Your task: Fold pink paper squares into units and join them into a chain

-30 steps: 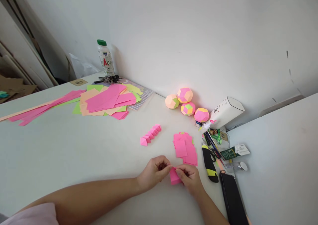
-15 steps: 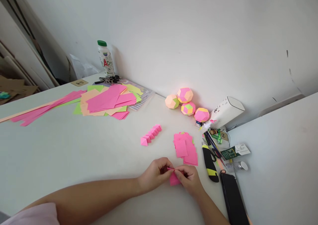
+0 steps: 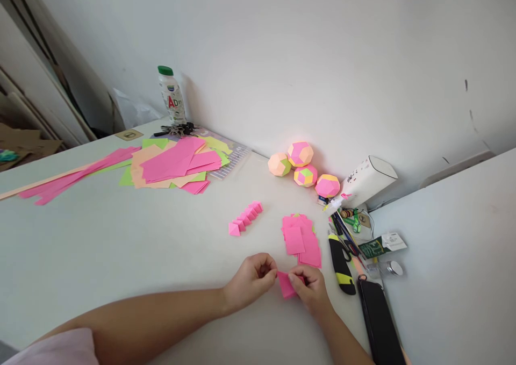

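A small pink sheet of paper (image 3: 285, 286) is between my hands, just above the near part of the table. My right hand (image 3: 311, 292) pinches it with thumb on top and fingers behind. My left hand (image 3: 252, 280) is closed in a pinch at the sheet's upper left corner; the contact there is tiny. Just beyond lies a stack of pink paper pieces (image 3: 309, 247), with a smaller pink square (image 3: 294, 241) on top. Further left, several folded pink paper units (image 3: 245, 219) stand nested in a slanted row.
Four-colour paper scraps (image 3: 173, 163) lie at the back left beside a white bottle (image 3: 172, 99) and keys (image 3: 177, 129). Several paper balls (image 3: 300, 154) rest against the wall. On the right are a utility knife (image 3: 341, 265), a black phone-like object (image 3: 381, 322) and a white container (image 3: 366, 179).
My left hand has drawn slightly left, to the sheet's corner. The pink sheet now shows a wider face, and my right thumb lies further over it.
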The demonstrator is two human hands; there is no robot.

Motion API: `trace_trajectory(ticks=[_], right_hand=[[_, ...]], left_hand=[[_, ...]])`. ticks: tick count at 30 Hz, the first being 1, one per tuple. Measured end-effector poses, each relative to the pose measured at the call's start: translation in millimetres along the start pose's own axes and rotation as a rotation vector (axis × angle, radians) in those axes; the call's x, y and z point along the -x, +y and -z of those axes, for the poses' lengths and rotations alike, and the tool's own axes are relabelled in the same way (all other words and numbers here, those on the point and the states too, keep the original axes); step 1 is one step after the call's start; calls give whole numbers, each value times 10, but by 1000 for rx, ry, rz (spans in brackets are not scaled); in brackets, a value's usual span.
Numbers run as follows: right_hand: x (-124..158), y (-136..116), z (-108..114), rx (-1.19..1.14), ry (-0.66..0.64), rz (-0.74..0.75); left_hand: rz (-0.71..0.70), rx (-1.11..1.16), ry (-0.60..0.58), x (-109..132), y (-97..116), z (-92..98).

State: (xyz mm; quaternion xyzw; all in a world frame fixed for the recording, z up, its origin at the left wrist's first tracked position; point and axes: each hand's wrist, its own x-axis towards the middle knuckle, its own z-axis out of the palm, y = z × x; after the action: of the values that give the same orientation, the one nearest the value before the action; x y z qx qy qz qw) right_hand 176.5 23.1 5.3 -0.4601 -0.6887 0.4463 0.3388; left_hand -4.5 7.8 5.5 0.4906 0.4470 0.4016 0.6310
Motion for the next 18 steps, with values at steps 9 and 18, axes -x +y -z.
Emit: trace_trajectory(ticks=[9, 18], right_hand=[[-2, -18, -48, 49, -53, 53], [12, 3, -46, -33, -19, -13]], left_hand=[[-66, -143, -78, -9, -76, 0], [-72, -50, -90, -22, -74, 8]])
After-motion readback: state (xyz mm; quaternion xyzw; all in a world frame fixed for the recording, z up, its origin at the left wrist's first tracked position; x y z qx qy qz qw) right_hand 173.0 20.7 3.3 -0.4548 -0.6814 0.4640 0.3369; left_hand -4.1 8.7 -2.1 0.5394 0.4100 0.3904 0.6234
